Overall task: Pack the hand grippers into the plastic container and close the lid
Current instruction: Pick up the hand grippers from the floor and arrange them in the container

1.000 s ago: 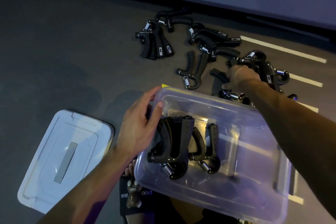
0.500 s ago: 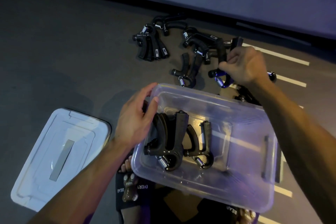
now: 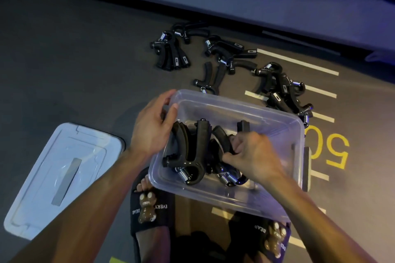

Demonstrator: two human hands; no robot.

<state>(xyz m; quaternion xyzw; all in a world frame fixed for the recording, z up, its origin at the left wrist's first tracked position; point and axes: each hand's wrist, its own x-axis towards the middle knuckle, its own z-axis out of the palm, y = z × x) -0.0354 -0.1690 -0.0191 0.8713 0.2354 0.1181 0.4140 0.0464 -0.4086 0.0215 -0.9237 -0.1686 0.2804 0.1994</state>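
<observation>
Our right hand [image 3: 252,153] pinched a hand gripper [image 3: 222,141] inside the plastic container [image 3: 235,200]; left hand [image 3: 152,128] gripped its 10 o'clock corner. Grippers judged rigid, light; grasp handles. Lid [image 3: 62,175] at 9 o'clock.

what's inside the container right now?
In the container: black hand grippers in its left half, and the right hand gripping another gripper there. The exact count is unclear; the hand covers some.
</observation>
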